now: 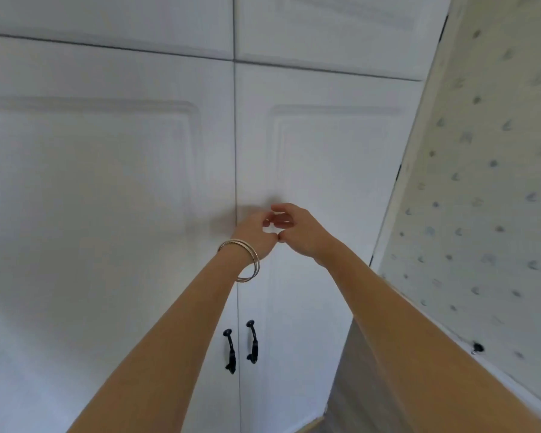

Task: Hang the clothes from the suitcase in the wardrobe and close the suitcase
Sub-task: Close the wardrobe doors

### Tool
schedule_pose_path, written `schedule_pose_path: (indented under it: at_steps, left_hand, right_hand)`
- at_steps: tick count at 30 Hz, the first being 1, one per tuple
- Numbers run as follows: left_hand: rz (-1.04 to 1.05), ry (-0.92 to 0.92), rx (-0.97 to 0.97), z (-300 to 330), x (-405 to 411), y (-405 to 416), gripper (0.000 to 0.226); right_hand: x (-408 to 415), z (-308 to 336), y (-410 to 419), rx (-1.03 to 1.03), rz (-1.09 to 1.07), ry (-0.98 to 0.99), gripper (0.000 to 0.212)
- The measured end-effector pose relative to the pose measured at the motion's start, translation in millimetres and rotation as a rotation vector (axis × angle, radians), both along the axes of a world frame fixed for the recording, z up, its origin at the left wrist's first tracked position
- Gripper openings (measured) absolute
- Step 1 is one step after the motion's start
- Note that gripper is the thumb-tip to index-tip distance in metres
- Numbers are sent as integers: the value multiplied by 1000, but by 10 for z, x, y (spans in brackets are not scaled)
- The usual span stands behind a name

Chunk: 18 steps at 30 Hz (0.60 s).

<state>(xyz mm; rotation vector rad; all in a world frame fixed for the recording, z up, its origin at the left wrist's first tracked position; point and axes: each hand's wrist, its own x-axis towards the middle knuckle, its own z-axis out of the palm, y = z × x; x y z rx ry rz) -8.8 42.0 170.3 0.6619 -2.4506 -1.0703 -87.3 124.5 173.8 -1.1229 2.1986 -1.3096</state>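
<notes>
Both arms are raised before the white wardrobe (107,182), whose two doors are seen shut with the black handles (241,345) untouched below. The left hand (253,232) and right hand (297,229) are held together, thumbs touching and fingers loosely bent; whether anything is pinched cannot be told. The suitcase and clothes are out of view, and bangles (247,260) are worn on the left wrist.

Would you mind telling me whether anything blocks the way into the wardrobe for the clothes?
Yes: both wardrobe doors are shut. The left hand and right hand are raised well above the black handles.
</notes>
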Motion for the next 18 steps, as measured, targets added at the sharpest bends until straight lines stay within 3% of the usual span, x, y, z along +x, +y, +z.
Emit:
schedule_pose_path:
  at_steps: [8,18]
  left_hand:
    - [-244,-26,102,-427,-643,835,37]
    - [-671,-318,1,-1208,-929,2821,35]
  right_hand:
    - [-331,-427,1083,57,-327,-64,55]
    - [-231,-1366,3243,103,-787,-257,33]
